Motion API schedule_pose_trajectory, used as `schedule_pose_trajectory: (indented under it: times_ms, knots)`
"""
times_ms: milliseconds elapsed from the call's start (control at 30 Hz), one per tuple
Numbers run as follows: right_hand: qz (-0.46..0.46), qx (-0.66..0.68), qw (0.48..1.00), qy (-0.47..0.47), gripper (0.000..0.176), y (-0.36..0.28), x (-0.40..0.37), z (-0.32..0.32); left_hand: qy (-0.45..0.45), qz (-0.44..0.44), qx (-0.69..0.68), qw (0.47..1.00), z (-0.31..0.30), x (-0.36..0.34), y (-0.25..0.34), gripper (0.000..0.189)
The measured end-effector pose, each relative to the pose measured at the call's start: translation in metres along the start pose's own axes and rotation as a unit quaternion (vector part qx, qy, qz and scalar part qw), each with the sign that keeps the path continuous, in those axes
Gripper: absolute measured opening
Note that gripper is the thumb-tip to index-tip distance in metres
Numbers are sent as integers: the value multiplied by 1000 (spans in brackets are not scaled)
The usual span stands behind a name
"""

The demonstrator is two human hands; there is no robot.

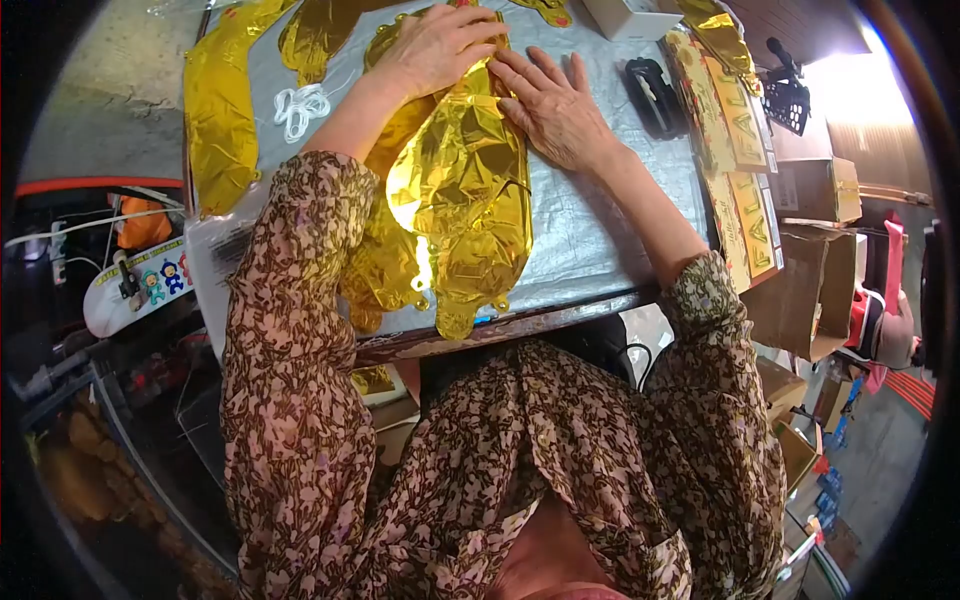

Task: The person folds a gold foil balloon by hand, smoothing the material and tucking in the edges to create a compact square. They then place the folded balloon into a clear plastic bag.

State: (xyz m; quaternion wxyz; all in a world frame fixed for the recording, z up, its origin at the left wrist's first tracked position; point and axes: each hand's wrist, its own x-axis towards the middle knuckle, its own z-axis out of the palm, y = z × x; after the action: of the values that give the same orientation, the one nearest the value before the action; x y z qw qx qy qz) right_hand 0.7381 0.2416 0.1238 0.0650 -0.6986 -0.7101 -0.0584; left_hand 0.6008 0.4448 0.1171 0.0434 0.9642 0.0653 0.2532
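A gold foil balloon (pixel 470 190), flat and creased, lies on the silvery table cover (pixel 600 225), with more gold foil partly under it on the left. My left hand (pixel 437 48) rests on the far end of the foil, fingers stretched out to the right. Close beside it, my right hand (pixel 555 108) lies with spread fingers, its fingertips on the foil's right edge and its palm over the cover. The far end of the balloon is partly hidden under my hands.
Another gold foil balloon (pixel 222 110) lies along the left table edge, near a bundle of white string (pixel 300 110). At right are a black stapler-like object (pixel 654 97) and boxes lettered "FALL" (pixel 757 225). A white box (pixel 632 18) stands at the back. Cardboard boxes (pixel 800 290) are beyond.
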Motion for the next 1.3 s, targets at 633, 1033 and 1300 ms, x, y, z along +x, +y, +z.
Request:
schedule_pose_trajectory:
  times_ms: [633,1033,1300]
  knots:
    - [-15,-5,1000,16,52,0,2,8,1,-108,-208,972,-9,-5,12,36]
    - [-17,-6,999,29,52,0,2,15,-14,-87,-115,989,-17,1,18,32]
    - [-12,-3,1000,25,52,-2,4,11,-58,-43,-36,997,-18,11,13,30]
